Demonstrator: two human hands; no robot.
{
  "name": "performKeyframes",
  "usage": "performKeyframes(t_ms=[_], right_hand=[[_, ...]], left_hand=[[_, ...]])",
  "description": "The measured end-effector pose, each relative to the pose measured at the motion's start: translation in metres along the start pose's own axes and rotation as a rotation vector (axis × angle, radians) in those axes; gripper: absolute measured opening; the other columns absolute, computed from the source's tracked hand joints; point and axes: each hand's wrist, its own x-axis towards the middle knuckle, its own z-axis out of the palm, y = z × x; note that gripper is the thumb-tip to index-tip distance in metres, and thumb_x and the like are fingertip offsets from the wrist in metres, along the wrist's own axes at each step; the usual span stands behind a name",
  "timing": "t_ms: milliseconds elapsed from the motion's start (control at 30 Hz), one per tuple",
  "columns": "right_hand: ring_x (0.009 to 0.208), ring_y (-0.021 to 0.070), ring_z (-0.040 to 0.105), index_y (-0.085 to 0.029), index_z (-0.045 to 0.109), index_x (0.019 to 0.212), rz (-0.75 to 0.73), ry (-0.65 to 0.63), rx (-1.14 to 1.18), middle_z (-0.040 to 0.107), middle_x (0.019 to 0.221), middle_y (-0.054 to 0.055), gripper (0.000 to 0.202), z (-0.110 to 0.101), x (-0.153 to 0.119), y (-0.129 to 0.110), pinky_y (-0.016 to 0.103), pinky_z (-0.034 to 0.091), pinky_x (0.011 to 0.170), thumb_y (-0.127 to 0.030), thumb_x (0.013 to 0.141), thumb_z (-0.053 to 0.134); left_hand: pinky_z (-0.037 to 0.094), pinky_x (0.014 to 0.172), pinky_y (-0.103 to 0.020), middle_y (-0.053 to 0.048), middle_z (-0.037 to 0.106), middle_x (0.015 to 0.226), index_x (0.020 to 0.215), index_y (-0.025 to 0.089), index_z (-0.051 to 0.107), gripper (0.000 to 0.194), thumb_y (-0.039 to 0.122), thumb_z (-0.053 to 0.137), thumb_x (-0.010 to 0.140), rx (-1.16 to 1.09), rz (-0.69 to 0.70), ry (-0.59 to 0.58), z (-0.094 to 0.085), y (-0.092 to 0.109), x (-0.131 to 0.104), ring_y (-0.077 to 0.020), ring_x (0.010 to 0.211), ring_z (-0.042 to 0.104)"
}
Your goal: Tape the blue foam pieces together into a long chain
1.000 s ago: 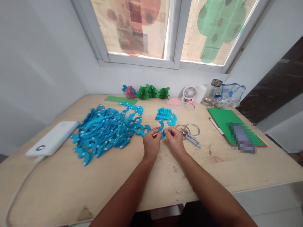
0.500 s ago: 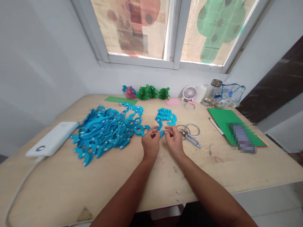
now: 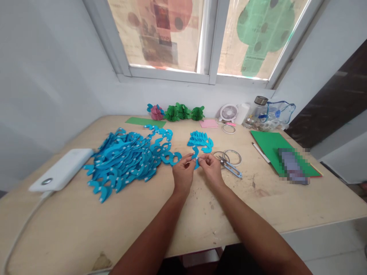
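Between my hands is a curved blue paper piece (image 3: 195, 152) with white patches on it. My left hand (image 3: 183, 171) pinches it from the left, fingers closed. My right hand (image 3: 210, 168) has its thumb and fingertips closed on the right side of the same piece. Just beyond my fingers lies a small stack of blue curved pieces (image 3: 199, 139). To the left, a large heap of blue curved paper pieces (image 3: 126, 160) with white patches spreads out, and a chain from it reaches close to my left hand.
Thread snips (image 3: 233, 170) and metal rings (image 3: 233, 157) lie right of my hands. A white power bank (image 3: 64, 168) with a cable sits at left. Behind stand green paper honeycomb figures (image 3: 182, 111), a small fan (image 3: 228, 112) and a bottle (image 3: 256, 110). Green sheets (image 3: 268, 147) lie at right.
My right hand has moved left, and its fingertips now meet the blue paper piece close to my left fingers. The view has shifted slightly.
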Motion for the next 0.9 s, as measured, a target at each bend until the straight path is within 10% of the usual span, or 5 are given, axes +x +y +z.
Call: performKeyframes(t_ms=[900], right_hand=[[0.063, 0.0136, 0.054, -0.018, 0.059, 0.073, -0.157, 0.037, -0.253, 0.062, 0.069, 0.000, 0.016, -0.004, -0.002, -0.006, 0.025, 0.042, 0.060, -0.032, 0.077, 0.051]], left_hand=[[0.048, 0.068, -0.028, -0.002, 0.067, 0.071, 0.067, 0.016, 0.064, 0.013, 0.025, 0.068, 0.060, -0.513, -0.334, -0.162, -0.002, 0.012, 0.003, -0.0168, 0.072, 0.063]])
